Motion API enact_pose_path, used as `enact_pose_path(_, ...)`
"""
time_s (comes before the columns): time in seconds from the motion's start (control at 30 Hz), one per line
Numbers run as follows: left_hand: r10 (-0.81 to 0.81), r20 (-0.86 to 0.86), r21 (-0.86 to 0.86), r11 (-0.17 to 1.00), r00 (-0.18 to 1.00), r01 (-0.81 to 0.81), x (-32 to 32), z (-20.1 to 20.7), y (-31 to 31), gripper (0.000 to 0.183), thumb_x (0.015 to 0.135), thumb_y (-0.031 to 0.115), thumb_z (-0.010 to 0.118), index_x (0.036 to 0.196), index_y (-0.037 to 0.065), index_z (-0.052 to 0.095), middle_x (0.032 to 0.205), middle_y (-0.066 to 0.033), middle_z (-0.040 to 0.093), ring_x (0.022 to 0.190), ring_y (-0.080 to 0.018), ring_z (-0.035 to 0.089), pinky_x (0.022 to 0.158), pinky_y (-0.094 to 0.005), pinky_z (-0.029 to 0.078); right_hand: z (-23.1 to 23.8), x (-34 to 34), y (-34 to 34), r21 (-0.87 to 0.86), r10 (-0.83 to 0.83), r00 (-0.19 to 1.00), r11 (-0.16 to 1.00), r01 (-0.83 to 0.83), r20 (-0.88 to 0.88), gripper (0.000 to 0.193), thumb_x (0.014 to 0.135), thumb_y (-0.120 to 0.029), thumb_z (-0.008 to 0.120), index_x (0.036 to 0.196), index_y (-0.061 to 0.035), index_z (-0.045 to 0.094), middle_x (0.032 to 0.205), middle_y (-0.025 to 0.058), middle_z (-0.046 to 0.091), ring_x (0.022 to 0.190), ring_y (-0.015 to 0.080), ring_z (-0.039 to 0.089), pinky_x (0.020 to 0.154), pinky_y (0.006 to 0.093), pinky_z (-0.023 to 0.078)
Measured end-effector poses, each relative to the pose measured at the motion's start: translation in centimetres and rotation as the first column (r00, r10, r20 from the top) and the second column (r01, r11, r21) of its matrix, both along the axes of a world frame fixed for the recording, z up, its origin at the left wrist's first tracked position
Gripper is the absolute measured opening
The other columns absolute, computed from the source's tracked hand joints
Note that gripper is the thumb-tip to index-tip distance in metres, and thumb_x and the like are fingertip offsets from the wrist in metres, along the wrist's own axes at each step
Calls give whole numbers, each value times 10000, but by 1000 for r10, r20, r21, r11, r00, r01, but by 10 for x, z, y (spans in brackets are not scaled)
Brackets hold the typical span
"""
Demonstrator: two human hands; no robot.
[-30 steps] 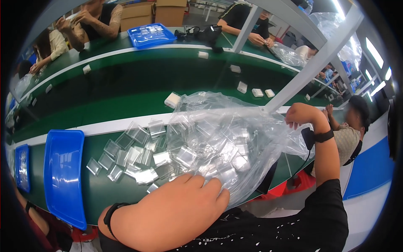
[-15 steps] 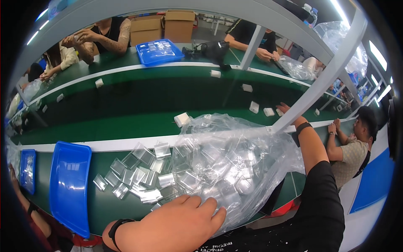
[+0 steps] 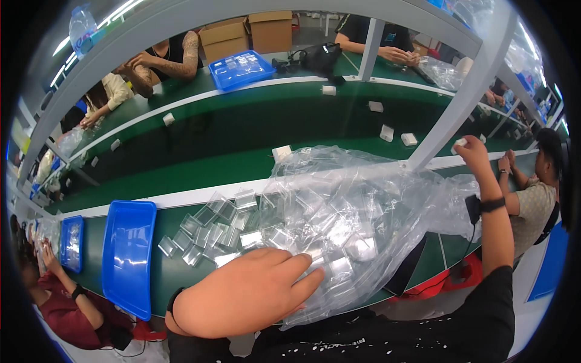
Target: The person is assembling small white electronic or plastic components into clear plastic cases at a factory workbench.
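Observation:
My right hand (image 3: 477, 156) is raised beyond the grey post on the right, its fingers closed on a small white block (image 3: 459, 144). At the lower middle, my left hand (image 3: 257, 287) rests palm down against a clear plastic bag (image 3: 387, 212), fingers apart; its palm and fingertips are partly hidden. Many clear plastic sleeves (image 3: 221, 236) lie loose left of the bag's mouth, and more show through its film. Several similar white blocks lie on the green belt, among them one white block (image 3: 410, 140) left of the post and another (image 3: 282, 153) beside the bag.
A blue tray (image 3: 128, 260) lies left of the sleeves, with a smaller blue tray (image 3: 72, 242) beyond. Across the belt (image 3: 230, 142), another blue tray (image 3: 233, 75) holds pieces. A grey post (image 3: 460, 91) rises from the white rail. Co-workers sit opposite and on both sides.
My right hand has lifted off the belt and come back to the right with a white block. My left hand stays by the bag. The whole view has shifted.

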State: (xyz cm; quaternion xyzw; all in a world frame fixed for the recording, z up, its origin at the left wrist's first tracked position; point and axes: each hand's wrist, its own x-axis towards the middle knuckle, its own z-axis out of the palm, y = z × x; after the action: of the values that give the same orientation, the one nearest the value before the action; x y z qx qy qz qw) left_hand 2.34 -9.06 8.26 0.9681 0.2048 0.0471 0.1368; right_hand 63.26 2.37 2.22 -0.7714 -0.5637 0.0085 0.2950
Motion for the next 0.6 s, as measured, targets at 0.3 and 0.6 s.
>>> enact_pose_path(0.3,-190,511,162,979,839,123,75,-7,-15,505,855,221,823,1285,16,657,1169,-136,688,938,-297,697,784,-395,568,27,-186,-206,348,475,369,865,-361,-799,370,849,23,735,1187,-32,595,1149,139,713,1021,190,692,912,311,550)
enact_pose_path(0.6,-169,645,299,953,746,-43,108,-39,-77,446,759,140,857,1136,-47,708,1006,-141,707,824,-286,711,685,-374,584,-4,-269,-253,568,693,0,591,-573,-721,366,822,90,814,1124,25,617,1327,285,656,1199,287,668,979,388,570)
